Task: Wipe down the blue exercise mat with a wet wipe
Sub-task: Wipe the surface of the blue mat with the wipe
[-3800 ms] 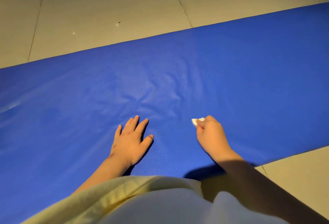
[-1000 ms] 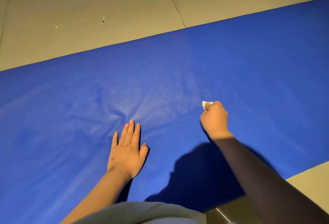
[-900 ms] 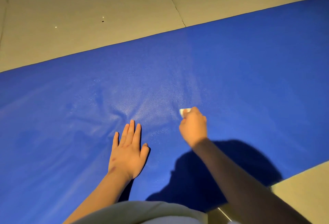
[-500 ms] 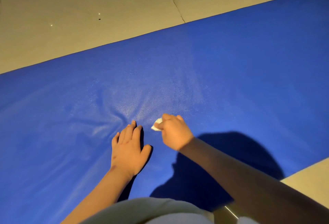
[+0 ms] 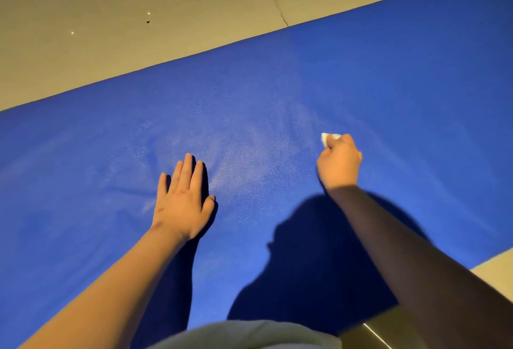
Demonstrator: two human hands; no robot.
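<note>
The blue exercise mat point(image 5: 388, 85) lies flat on the floor and runs slantwise across the whole view. My left hand point(image 5: 184, 199) rests palm down on it with straight fingers, left of centre. My right hand point(image 5: 338, 164) is curled round a small white wet wipe point(image 5: 327, 137). Only a corner of the wipe shows past my fingers, and it touches the mat. A damp sheen lies on the mat between my two hands. Small creases run out from under my left hand.
Beige floor tiles point(image 5: 138, 15) with a seam lie beyond the mat's far edge. More floor point(image 5: 497, 271) shows at the lower right past the near edge. My own shadow falls on the mat under my right arm. Pale clothing fills the bottom edge.
My right hand has swept the wipe from beside my left hand's fingertips out to the right and farther up the mat. My left hand has stayed in place.
</note>
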